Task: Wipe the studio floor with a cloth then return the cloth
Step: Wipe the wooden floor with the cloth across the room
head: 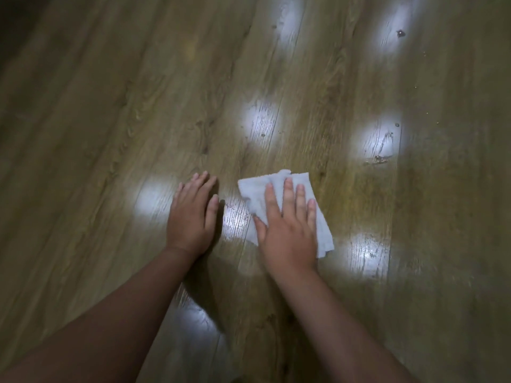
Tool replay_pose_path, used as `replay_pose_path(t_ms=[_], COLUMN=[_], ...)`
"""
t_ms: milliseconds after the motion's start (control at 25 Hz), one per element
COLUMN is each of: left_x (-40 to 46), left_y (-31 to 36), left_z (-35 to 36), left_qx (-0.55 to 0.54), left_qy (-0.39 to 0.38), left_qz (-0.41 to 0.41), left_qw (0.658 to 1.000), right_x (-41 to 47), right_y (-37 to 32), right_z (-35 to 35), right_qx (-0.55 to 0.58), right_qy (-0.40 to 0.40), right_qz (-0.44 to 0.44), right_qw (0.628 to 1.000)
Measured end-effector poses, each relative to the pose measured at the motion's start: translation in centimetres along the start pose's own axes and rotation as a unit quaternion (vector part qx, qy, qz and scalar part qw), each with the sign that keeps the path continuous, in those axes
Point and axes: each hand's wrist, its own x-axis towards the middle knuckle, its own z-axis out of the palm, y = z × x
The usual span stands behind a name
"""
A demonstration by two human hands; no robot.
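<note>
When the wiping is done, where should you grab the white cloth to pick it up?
Probably the far edge of the white cloth, coming from above. The cloth lies flat on the wooden floor with the right hand pressing its middle, palm down. The far edge is bare and looks a little rumpled, so fingers could pinch a fold there. The left hand rests flat beside it, apart.
</note>
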Motion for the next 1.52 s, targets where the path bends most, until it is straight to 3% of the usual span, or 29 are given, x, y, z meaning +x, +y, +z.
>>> replay_pose_path(t_ms=[200, 400, 480, 640, 680, 880, 960, 1080, 1120, 1320, 1520], left_x=[0.1, 0.1, 0.0, 0.0, 0.0, 0.1, 0.1, 0.1, 0.1, 0.0, 0.2], left_y=[-0.2, -0.3, -0.3, -0.5, -0.4, -0.4, -0.5, -0.2, -0.2, -0.3, -3.8], left_z=[0.5, 0.6, 0.5, 0.5, 0.7, 0.9, 0.9, 1.0, 1.0, 0.6, -2.0], left_qx=[-0.019, -0.045, -0.055, -0.057, -0.051, -0.032, -0.032, -0.027, -0.028, -0.037, -0.015], left_qy=[0.011, 0.034, 0.041, 0.039, 0.036, 0.035, 0.033, 0.038, 0.039, 0.057, 0.058], left_qz=[-0.005, -0.016, -0.017, -0.009, -0.004, -0.005, -0.012, -0.013, -0.011, -0.021, -0.041], left_qw=[1.0, 0.998, 0.998, 0.998, 0.998, 0.999, 0.999, 0.999, 0.999, 0.997, 0.997], right_x=[2.4, 2.1, 2.7, 4.4, 4.5, 4.4, 6.2, 8.7, 8.7, 5.5, 6.0], right_y=[2.4, -4.1, -3.6, -1.0, -1.4, -4.1, -2.1, -0.1, -1.1, -5.2, -4.5], right_z=[-0.8, 1.2, 1.0, -0.2, -0.3, 1.0, 0.3, -0.3, -0.2, 1.5, 1.4], right_qx=[0.002, -0.01, -0.022, 0.017, 0.011, -0.026, -0.025, 0.004, 0.006, -0.021, -0.028], right_qy=[0.05, 0.022, 0.018, 0.03, 0.04, 0.006, 0.002, 0.042, 0.047, 0.023, 0.017], right_qz=[0.152, -0.041, -0.05, 0.146, 0.158, -0.057, -0.038, 0.119, 0.13, -0.088, -0.073], right_qw=[0.987, 0.999, 0.998, 0.989, 0.987, 0.998, 0.999, 0.992, 0.99, 0.996, 0.997])
